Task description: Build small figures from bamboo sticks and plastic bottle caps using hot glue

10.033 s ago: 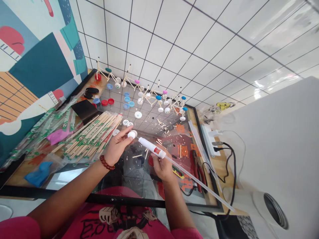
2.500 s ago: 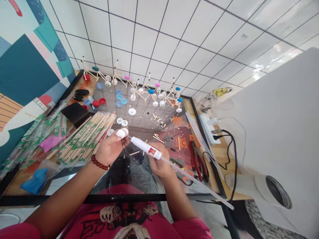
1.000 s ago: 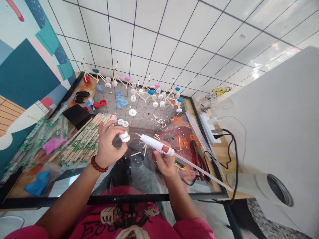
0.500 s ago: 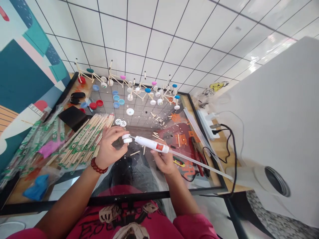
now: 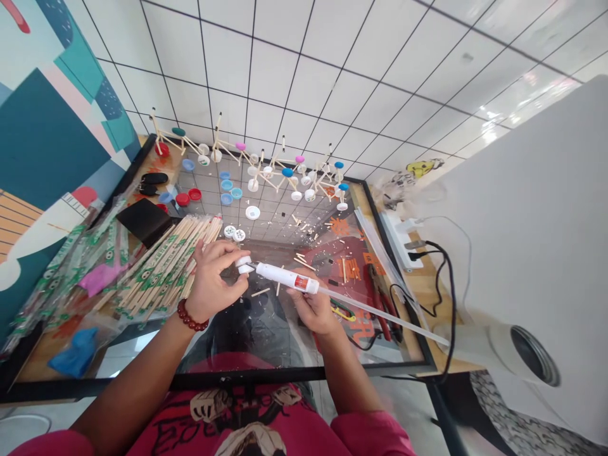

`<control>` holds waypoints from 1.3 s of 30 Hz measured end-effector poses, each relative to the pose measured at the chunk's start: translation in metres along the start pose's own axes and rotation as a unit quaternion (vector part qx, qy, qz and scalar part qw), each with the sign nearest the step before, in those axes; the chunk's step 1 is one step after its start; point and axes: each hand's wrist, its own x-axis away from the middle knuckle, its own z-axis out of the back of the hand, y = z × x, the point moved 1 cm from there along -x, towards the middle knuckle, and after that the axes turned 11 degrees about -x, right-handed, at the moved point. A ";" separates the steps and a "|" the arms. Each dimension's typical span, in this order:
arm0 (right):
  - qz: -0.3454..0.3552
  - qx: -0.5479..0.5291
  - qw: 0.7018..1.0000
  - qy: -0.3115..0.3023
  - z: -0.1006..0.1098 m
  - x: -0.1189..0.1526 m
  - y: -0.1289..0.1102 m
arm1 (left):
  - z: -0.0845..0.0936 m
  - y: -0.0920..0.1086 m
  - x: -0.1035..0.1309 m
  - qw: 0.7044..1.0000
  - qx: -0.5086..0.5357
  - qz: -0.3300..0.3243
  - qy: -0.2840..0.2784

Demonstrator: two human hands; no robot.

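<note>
Between the thumb and fingers of my left hand (image 5: 215,278) are two white bottle caps (image 5: 244,261), one above the other. My right hand (image 5: 311,307) is wrapped round a white hot glue gun (image 5: 282,277) with a long glue stick (image 5: 380,313) coming out of its back end. The gun points left, and its metal nozzle meets the caps at their right side; whether glue is coming out is too small to tell. Just beyond my left hand lie two white caps with dark marks (image 5: 234,234), and a wider white cap (image 5: 252,213) lies farther back.
Several small stick-and-cap models (image 5: 285,174) line the back edge. Wrapped chopsticks (image 5: 166,272) lie at left beside a black box (image 5: 145,221). Blue caps (image 5: 227,185) and red caps (image 5: 194,194) sit behind. Pliers (image 5: 379,297) and a power strip (image 5: 401,240) are at right.
The glue gun's nozzle has moved slightly left and down, closer in between the caps. The whole view has shifted a little; both hands keep their hold.
</note>
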 end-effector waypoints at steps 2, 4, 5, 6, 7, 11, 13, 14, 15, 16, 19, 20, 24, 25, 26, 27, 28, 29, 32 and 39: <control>-0.007 0.005 1.000 -0.006 0.000 0.000 -0.001 | 0.000 -0.001 0.000 1.000 0.010 0.000 0.006; -0.006 0.014 1.000 -0.005 0.001 -0.001 -0.001 | 0.000 -0.001 0.000 1.000 0.009 -0.007 0.007; -0.004 0.017 1.000 -0.003 0.001 -0.001 -0.002 | 0.000 -0.001 0.000 1.000 0.006 -0.011 0.005; -0.002 0.016 1.000 -0.001 0.001 -0.001 -0.003 | 0.000 -0.001 0.000 1.000 0.003 -0.015 0.003; -0.001 0.014 1.000 0.001 0.001 -0.001 -0.003 | 0.000 -0.001 0.000 1.000 0.001 -0.015 0.000; -0.006 0.004 1.000 0.008 0.000 0.000 -0.004 | 0.001 0.003 0.000 1.000 0.025 0.016 -0.003; -0.011 0.000 1.000 0.013 -0.001 0.001 -0.003 | 0.001 0.005 -0.001 0.998 0.056 0.031 -0.002; -0.012 -0.002 1.000 0.014 -0.002 0.002 -0.002 | 0.001 0.005 -0.001 0.997 0.074 0.038 0.000; -0.011 -0.003 1.000 0.015 -0.002 0.002 -0.002 | 0.001 0.005 -0.001 0.995 0.091 0.044 0.001; -0.010 -0.004 1.000 0.015 -0.002 0.002 -0.001 | 0.001 0.005 -0.001 0.993 0.105 0.049 0.002; -0.006 0.000 1.000 0.014 -0.003 0.002 -0.001 | 0.000 0.003 -0.001 0.991 0.123 0.051 -0.001; -0.006 0.001 1.000 0.015 -0.003 0.001 -0.002 | 0.000 0.002 -0.001 0.991 0.123 0.047 -0.001; -0.009 -0.002 1.000 0.026 -0.002 0.001 -0.002 | 0.001 -0.002 0.000 0.992 0.119 0.032 -0.006; -0.008 -0.003 1.000 0.029 -0.001 0.001 -0.003 | 0.002 -0.003 0.000 0.992 0.119 0.033 -0.010; -0.007 -0.003 0.999 0.031 -0.001 0.001 -0.003 | 0.002 -0.005 0.001 0.992 0.120 0.035 -0.013; -0.004 -0.003 0.999 0.034 -0.001 0.001 -0.003 | 0.002 -0.005 0.001 0.992 0.121 0.037 -0.016; 0.000 -0.001 0.999 0.035 -0.001 0.001 -0.003 | 0.002 -0.006 0.001 0.991 0.123 0.040 -0.019; 0.005 0.001 0.999 0.038 -0.001 0.000 -0.003 | 0.001 -0.006 0.001 0.991 0.127 0.042 -0.020; 0.017 0.008 0.999 0.044 -0.001 -0.001 -0.004 | 0.000 -0.008 0.001 0.986 0.160 0.049 -0.016; 0.009 -0.020 0.999 0.045 -0.002 -0.004 -0.002 | -0.004 -0.017 0.000 0.977 0.207 0.049 -0.020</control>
